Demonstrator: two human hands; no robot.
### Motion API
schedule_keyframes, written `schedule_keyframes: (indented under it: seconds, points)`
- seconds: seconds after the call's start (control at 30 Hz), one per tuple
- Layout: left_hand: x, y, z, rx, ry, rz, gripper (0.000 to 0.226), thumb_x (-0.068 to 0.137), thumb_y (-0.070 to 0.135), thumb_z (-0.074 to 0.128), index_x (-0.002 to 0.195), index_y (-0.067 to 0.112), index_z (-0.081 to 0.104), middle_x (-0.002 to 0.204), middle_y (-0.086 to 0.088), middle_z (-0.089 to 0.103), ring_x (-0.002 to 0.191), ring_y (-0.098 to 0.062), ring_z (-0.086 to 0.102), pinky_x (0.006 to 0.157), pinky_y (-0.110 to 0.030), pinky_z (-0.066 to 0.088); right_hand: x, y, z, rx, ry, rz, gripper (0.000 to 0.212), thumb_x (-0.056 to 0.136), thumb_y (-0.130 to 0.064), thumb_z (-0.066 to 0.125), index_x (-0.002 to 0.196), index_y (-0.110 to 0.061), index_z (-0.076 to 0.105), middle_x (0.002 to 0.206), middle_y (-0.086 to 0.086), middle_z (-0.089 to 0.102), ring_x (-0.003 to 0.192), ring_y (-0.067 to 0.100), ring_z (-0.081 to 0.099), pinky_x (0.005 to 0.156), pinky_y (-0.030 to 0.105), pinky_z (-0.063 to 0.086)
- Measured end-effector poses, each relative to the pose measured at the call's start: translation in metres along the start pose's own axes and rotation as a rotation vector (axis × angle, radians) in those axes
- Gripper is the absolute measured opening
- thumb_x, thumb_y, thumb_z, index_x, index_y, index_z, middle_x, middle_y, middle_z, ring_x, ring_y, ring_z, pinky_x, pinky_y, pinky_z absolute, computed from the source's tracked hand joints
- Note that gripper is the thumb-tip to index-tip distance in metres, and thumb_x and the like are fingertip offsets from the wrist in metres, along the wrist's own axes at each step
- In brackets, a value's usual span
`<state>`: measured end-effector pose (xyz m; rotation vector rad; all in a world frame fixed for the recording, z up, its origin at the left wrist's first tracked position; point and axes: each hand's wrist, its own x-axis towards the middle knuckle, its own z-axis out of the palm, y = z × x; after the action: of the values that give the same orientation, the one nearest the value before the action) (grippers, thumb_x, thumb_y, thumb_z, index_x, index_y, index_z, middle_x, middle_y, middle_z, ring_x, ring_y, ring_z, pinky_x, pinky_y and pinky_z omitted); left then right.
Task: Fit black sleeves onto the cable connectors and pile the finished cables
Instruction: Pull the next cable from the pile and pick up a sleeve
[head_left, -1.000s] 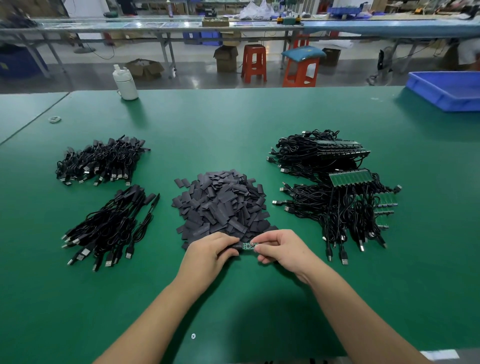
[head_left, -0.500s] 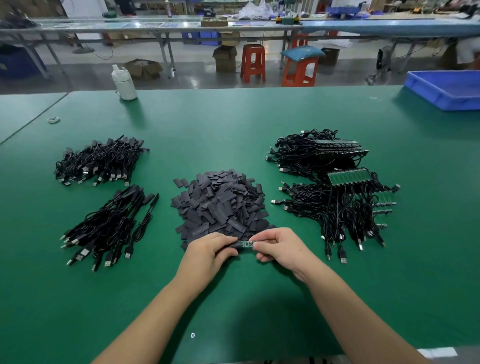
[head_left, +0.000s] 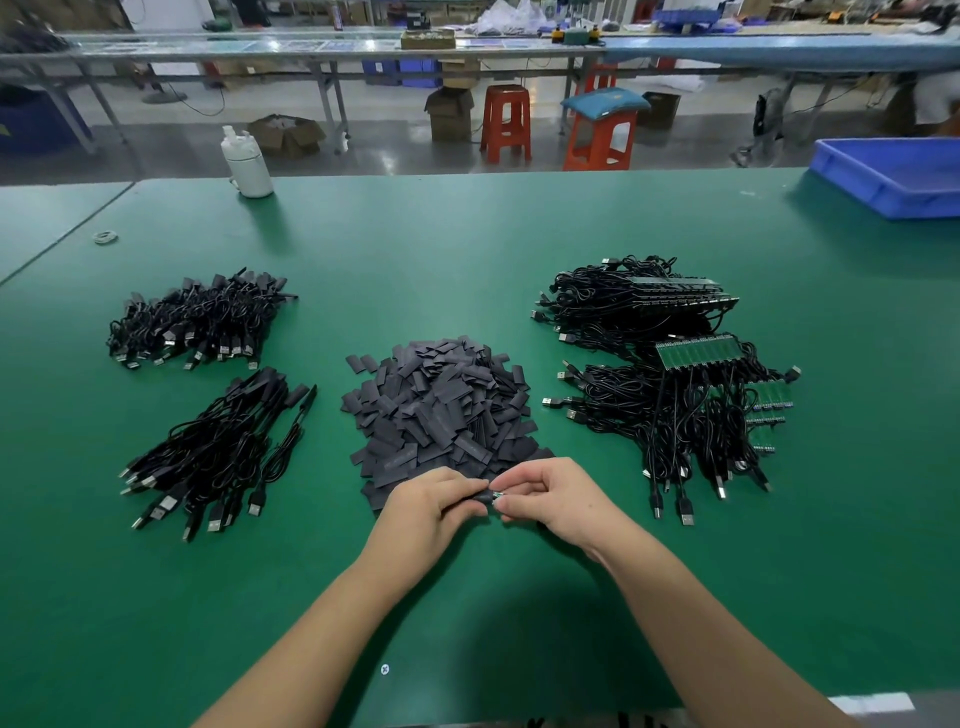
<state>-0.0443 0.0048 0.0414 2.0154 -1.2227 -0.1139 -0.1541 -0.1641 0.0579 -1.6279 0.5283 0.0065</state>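
Left forearm: bare, entering from 7 o'clock, angled toward centre. Left hand (head_left: 431, 506): knuckles up, fingers curled, thumb and fingertips pinching a small dark piece at 3 o'clock of the hand. Right forearm: bare, entering from 5 o'clock, angled toward centre. Right hand (head_left: 553, 496): back up, fingers curled, thumb and forefinger pinching the same small piece from 9 o'clock of the hand. Fingertips of both hands nearly touching. Wrists low, well apart.

sleeves (head_left: 441, 410): matt black plastic | table (head_left: 415, 249): smooth matt green | stool (head_left: 506, 122): glossy plastic
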Motion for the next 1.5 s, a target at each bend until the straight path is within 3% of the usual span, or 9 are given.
schedule_keyframes:
  seconds: [0.13,0.37,0.63,0.8,0.97,1.27,1.5]
  points:
    - [0.0,0.002,0.001,-0.025,0.012,-0.015,0.022,0.083,0.023,0.077,0.105,0.02,0.077,0.092,0.013,0.07,0.084,0.001,0.062,0.08,-0.005,0.042,-0.001,-0.002,-0.003,0.01,-0.033,0.005,0.01,0.089,-0.007,0.071,0.099,-0.009,0.075,0.089,0.013,0.077,0.078,0.014,0.069,0.085,0.024,0.057]
    - [0.001,0.006,0.002,0.0,0.005,0.002,0.024,0.084,0.022,0.076,0.107,0.018,0.077,0.097,0.009,0.071,0.087,-0.003,0.064,0.084,-0.003,0.04,-0.001,-0.004,-0.003,-0.155,-0.041,0.03,0.014,0.095,-0.014,0.063,0.09,-0.013,0.076,0.071,-0.002,0.073,0.066,0.008,0.064,0.074,0.015,0.052]
    - [-0.002,0.007,0.005,0.042,-0.016,0.027,0.024,0.084,0.02,0.076,0.107,0.015,0.076,0.098,0.005,0.072,0.086,-0.007,0.065,0.083,-0.002,0.038,-0.002,0.001,0.001,-0.248,-0.019,0.042,0.017,0.096,-0.015,0.061,0.087,-0.017,0.076,0.069,-0.006,0.073,0.066,0.002,0.065,0.067,0.008,0.047]
    - [-0.002,0.006,0.007,0.024,0.015,0.039,0.022,0.082,0.019,0.078,0.103,0.015,0.078,0.095,0.006,0.073,0.084,-0.006,0.066,0.083,-0.008,0.044,0.0,0.0,0.001,-0.248,-0.02,0.025,0.017,0.095,-0.015,0.061,0.088,-0.018,0.077,0.071,-0.005,0.074,0.067,0.002,0.065,0.07,0.01,0.05]
    - [-0.004,0.005,0.007,0.063,0.002,0.067,0.023,0.08,0.018,0.079,0.103,0.015,0.077,0.094,0.006,0.072,0.082,-0.007,0.065,0.08,-0.005,0.041,0.0,0.001,0.002,-0.255,-0.037,0.009,0.021,0.093,-0.013,0.062,0.081,-0.024,0.075,0.07,-0.005,0.074,0.068,0.003,0.066,0.08,0.023,0.053]
    - [-0.006,0.007,0.007,0.037,0.047,0.085,0.021,0.084,0.018,0.076,0.105,0.017,0.077,0.097,0.008,0.072,0.084,-0.003,0.064,0.084,-0.001,0.039,0.0,0.003,0.007,-0.186,-0.004,0.024,0.016,0.091,-0.018,0.062,0.084,-0.018,0.076,0.066,-0.006,0.07,0.064,0.005,0.061,0.073,0.024,0.049]
    - [-0.008,0.013,0.008,0.065,0.094,0.175,0.022,0.087,0.017,0.073,0.108,0.013,0.076,0.098,0.005,0.072,0.082,-0.006,0.066,0.08,-0.011,0.05,-0.002,0.002,0.003,-0.21,-0.011,0.049,0.017,0.093,-0.023,0.06,0.088,-0.017,0.076,0.065,-0.006,0.067,0.067,0.009,0.059,0.074,0.03,0.045]
